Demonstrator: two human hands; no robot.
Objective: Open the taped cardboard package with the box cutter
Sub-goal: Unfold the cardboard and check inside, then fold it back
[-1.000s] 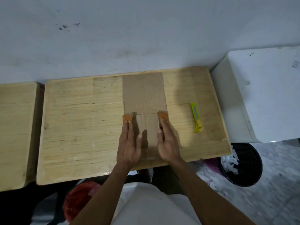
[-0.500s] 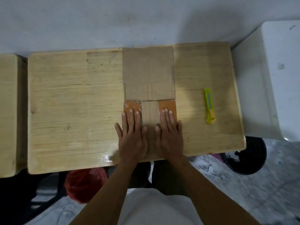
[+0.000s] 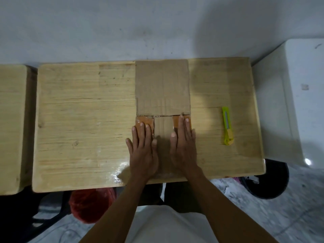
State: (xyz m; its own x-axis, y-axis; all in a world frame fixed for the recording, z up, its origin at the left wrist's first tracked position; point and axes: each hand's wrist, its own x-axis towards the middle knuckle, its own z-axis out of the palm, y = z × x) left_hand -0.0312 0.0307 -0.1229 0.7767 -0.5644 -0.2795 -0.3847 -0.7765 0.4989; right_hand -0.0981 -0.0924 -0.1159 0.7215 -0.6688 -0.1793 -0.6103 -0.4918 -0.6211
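Head view — both hands (image 3: 163,151) flat on package (image 3: 162,88) — cutter (image 3: 227,125) right, apart.

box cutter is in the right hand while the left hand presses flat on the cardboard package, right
Not quite. The head view shows the box cutter lying on the wooden table, off to the right of the cardboard package, with no hand on it. The right hand is pressed flat on the package, just as the left hand is.

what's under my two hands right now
Both the left hand and right hand lie flat on the cardboard package, fingertips on orange tape patches. Anything beneath the palms is hidden.
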